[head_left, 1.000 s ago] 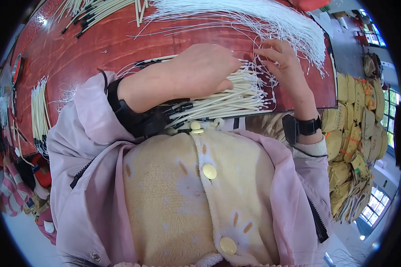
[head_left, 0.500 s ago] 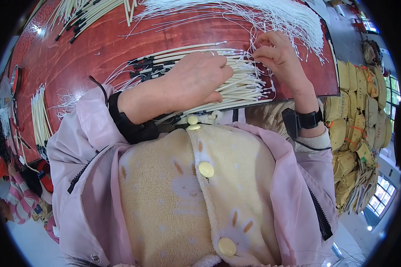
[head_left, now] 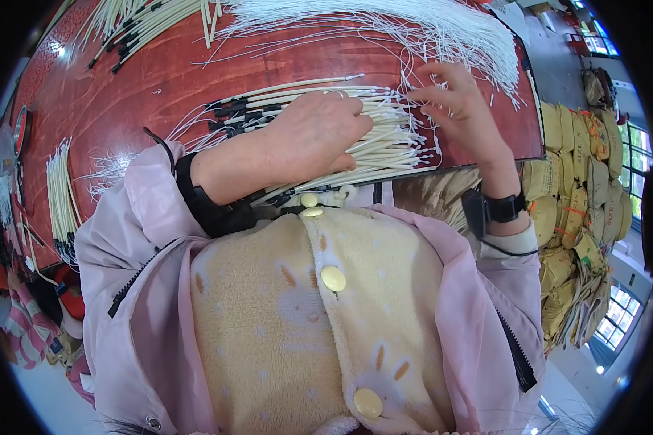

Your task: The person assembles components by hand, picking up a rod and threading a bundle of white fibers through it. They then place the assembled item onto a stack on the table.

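A bundle of thin cream rods (head_left: 388, 138) lies on the table in front of me, with black bands toward the left and white string loops at the right ends. My left hand (head_left: 315, 134) rests over the middle of the bundle, its fingers curled down; whatever they grip is hidden beneath the hand. Just past the right ends hovers my right hand (head_left: 461, 105), fingers bent but apart, nothing visible between them. Loose white strings (head_left: 406, 61) hang close to its fingertips.
A large heap of white strings (head_left: 442, 29) covers the far right of the red table (head_left: 130, 94). More black-ended cream rods (head_left: 156, 32) lie at the far left, and another bunch (head_left: 63, 192) sits at the left edge. Stacked tan sacks (head_left: 577, 174) stand right of the table.
My right hand's fingers have spread from a pinch at the string ends and drawn slightly right. The left hand has stayed on the bundle.
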Motion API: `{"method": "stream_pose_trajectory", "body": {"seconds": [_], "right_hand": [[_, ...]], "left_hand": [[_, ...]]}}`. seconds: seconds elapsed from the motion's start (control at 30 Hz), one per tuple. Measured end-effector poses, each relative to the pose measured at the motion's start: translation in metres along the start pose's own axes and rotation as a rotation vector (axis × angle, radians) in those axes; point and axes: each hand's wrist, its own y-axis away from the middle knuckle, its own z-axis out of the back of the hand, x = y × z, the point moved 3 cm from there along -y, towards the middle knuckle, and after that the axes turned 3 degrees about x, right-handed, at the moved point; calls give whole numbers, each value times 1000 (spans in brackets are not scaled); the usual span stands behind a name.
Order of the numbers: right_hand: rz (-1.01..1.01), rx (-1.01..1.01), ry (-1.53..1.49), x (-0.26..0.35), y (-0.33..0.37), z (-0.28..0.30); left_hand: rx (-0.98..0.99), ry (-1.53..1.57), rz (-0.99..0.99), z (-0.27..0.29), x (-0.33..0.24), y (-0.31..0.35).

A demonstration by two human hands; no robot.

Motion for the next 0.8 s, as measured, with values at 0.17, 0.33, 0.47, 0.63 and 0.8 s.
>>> {"method": "stream_pose_trajectory", "body": {"seconds": [0.17,0.33,0.47,0.63,0.8], "right_hand": [[-80,14,-20,6,6,-4],[24,15,-1,14,4,-12],[-11,-53,24,0,7,3],[-25,-235,52,-9,-1,55],[19,-366,30,-10,-27,80]], "left_hand": [[26,-1,-10,1,1,-4],[15,-5,6,0,2,-2],[21,2,10,0,4,-2],[7,0,-14,0,2,-2],[43,16,6,0,3,-4]]}}
